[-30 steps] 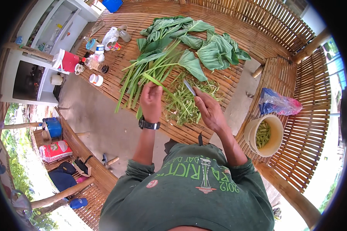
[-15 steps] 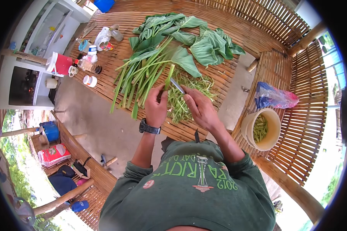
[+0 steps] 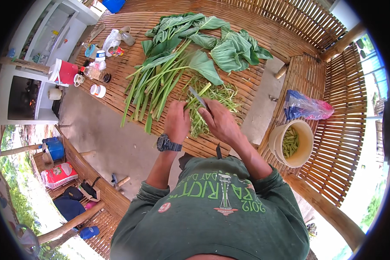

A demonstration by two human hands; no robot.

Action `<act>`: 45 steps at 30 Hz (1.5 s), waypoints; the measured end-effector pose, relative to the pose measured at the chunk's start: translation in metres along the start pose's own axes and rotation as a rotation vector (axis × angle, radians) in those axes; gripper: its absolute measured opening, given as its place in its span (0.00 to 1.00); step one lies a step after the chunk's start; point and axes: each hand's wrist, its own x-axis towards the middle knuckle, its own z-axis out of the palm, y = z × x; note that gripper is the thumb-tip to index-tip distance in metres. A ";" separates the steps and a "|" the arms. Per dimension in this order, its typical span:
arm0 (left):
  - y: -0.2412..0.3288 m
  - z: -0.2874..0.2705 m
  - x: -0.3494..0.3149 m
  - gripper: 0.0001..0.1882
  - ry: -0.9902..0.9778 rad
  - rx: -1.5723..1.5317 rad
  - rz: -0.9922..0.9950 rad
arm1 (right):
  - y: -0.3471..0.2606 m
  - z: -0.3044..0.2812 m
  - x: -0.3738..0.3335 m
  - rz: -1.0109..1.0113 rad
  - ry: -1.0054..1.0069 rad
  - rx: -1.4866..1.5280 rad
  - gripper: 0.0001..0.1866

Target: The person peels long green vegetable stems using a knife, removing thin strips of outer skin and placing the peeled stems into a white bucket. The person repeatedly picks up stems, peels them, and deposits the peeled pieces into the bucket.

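My left hand (image 3: 177,120), with a dark watch at its wrist, is closed on a cut green leaf stalk (image 3: 205,89) that points away to the right. The knife (image 3: 196,96) is in my right hand (image 3: 223,122), its blade lying against or just over the stalk. Beneath both hands a heap of pale green peelings (image 3: 226,98) spreads on the bamboo slat table (image 3: 253,93). To the left lies a bundle of long green stalks (image 3: 158,89). Large, wilted green leaves (image 3: 234,54) are piled at the far side, some still joined to stalks.
On the bench at right stand a cream bucket (image 3: 308,147) of cut stalk pieces (image 3: 290,142) and a blue-and-pink plastic bag (image 3: 307,106). Bottles, a white-lidded jar (image 3: 98,90) and a red cooler jug (image 3: 66,72) are at the table's left end.
The stalk has tipped from nearly upright to slanting right, and my left hand has turned over it. The knife's blade has shifted slightly to the left.
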 end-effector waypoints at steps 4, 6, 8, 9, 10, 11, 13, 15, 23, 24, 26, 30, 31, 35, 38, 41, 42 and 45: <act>0.001 0.000 -0.001 0.10 -0.063 -0.044 -0.090 | 0.010 0.016 -0.008 0.045 -0.101 0.098 0.22; 0.003 0.000 -0.003 0.09 -0.076 -0.037 -0.098 | 0.015 0.025 -0.007 0.073 -0.144 0.079 0.23; 0.004 0.003 -0.005 0.09 -0.072 -0.020 -0.088 | 0.023 0.034 -0.003 0.089 -0.156 0.060 0.24; 0.003 0.004 -0.005 0.09 -0.064 -0.027 -0.081 | 0.026 0.035 -0.004 0.081 -0.147 0.061 0.23; 0.001 0.003 -0.005 0.09 -0.055 -0.032 -0.078 | 0.024 0.034 -0.004 0.073 -0.143 0.063 0.23; -0.001 0.003 -0.005 0.09 -0.047 -0.037 -0.075 | 0.022 0.033 -0.004 0.064 -0.138 0.065 0.22; -0.001 0.002 -0.007 0.09 -0.031 0.006 -0.031 | 0.012 0.024 -0.008 0.041 -0.052 0.027 0.19; -0.002 0.000 -0.007 0.09 -0.044 0.063 -0.008 | 0.003 0.017 -0.005 0.017 0.002 -0.056 0.15; 0.017 -0.020 -0.001 0.10 -0.161 0.001 0.038 | 0.044 0.012 0.014 -0.235 0.002 -0.274 0.13; 0.016 -0.021 0.000 0.10 -0.178 -0.118 -0.028 | 0.048 0.011 0.014 -0.227 0.005 -0.158 0.13; 0.015 -0.024 0.002 0.10 -0.208 -0.355 -0.159 | 0.052 0.009 0.016 -0.213 0.013 0.072 0.12; 0.017 -0.021 0.000 0.11 -0.204 -0.513 -0.226 | 0.050 0.017 0.015 0.075 0.015 0.553 0.10; 0.007 -0.013 -0.005 0.12 -0.206 -0.544 -0.241 | 0.038 0.011 0.014 0.239 -0.011 0.683 0.10; -0.016 0.011 -0.014 0.11 -0.153 -0.580 -0.334 | 0.026 -0.021 0.017 0.417 0.004 1.218 0.11; -0.081 0.050 -0.041 0.11 0.010 -0.439 -0.332 | 0.025 -0.043 0.023 0.319 0.139 1.332 0.13; -0.100 0.046 -0.044 0.10 -0.017 -0.762 -0.840 | 0.017 -0.059 0.024 0.278 0.260 1.310 0.14; -0.102 0.042 -0.047 0.10 -0.072 -0.861 -0.951 | 0.019 -0.060 0.024 0.276 0.259 1.254 0.14; -0.056 0.021 -0.030 0.09 -0.163 -1.217 -0.835 | 0.020 -0.048 0.019 0.282 0.261 1.038 0.14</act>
